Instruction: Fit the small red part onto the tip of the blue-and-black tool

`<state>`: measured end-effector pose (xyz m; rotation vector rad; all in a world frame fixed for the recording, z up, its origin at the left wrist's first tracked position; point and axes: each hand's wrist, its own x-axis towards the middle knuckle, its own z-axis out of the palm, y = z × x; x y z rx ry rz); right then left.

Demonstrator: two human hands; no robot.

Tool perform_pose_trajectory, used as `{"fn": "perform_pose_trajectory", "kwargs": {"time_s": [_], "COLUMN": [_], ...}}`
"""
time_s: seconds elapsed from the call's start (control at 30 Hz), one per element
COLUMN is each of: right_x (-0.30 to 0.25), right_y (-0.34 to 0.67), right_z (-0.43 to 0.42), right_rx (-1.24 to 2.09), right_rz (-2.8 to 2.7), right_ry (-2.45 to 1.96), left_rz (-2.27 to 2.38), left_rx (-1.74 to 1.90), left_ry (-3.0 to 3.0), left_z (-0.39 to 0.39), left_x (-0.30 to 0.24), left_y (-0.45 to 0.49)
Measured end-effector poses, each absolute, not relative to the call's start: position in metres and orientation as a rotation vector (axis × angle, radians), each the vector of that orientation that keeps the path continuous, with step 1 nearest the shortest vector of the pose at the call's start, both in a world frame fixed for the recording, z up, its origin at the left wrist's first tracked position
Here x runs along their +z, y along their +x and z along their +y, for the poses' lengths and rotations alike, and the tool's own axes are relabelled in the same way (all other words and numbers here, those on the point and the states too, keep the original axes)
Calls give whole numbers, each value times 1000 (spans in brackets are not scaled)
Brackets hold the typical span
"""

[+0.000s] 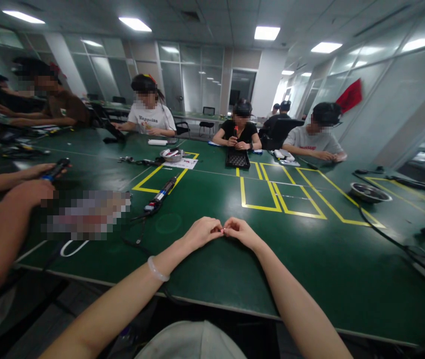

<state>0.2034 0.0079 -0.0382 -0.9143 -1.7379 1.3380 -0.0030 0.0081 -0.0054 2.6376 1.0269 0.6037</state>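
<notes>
Low over the green table (197, 271), my left hand (204, 233) and my right hand (241, 232) meet with their fingertips together. Both are closed in a pinch. A speck of pinkish red shows where the fingertips meet; whether it is a small object or fingernails, I cannot make out. A translucent bracelet (157, 269) circles my left wrist. Nearest to my left hand, a little farther up the table, lies an electric screwdriver (161, 194) with a dark cable.
Yellow tape outlines (260, 207) mark the table. A metal bowl (173, 155) and a black tray (237, 159) stand farther back. At right are a round dish (369, 192) and cables. A co-worker's hands (35, 184) hold a tool at left; several people sit across.
</notes>
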Motion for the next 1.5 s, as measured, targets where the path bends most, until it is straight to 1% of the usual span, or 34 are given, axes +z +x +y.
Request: {"fn": "perform_pose_trajectory", "kwargs": {"time_s": [0.17, 0.27, 0.33, 0.4, 0.47, 0.5, 0.57, 0.67, 0.83, 1.07, 1.23, 1.33, 1.5], "right_x": [-35, -34, -34, -35, -37, -38, -39, -40, -38, -41, -43, -41, -35], "right_y": [207, 207, 206, 206, 206, 206, 206, 206, 204, 203, 202, 200, 192], "right_z": [7, 6, 6, 6, 7, 7, 8, 8, 7, 9, 9, 7, -1], "right_rx": [1377, 1375, 1364, 1359, 1359, 1358, 1353, 1338, 1319, 1311, 1274, 1167, 874], "right_rz": [-1727, -1715, -1699, -1686, -1679, -1677, -1677, -1677, -1659, -1646, -1662, -1713, -1870], "right_ry": [-888, -877, -888, -894, -892, -891, -891, -896, -919, -924, -932, -977, -1017], "left_rz": [903, 991, 1251, 1678, 2117, 2267, 2394, 2364, 2309, 2284, 2127, 2013, 1884], "left_rx": [505, 422, 418, 407, 331, 267, 122, 37, 79, 95, 112, 137, 199], "left_ry": [2659, 2652, 2646, 2593, 2420, 2314, 2117, 2004, 2020, 2122, 2327, 2406, 2491], "left_z": [7, 14, 26, 40, 55, 61, 71, 82, 88, 67, 47, 36, 16], "left_x": [3, 14, 21, 23, 21, 19, 13, 7, 6, 11, 10, 10, 9], "left_y": [-10, -32, -58, -89, -121, -136, -161, -182, -182, -135, -89, -60, -17]}}
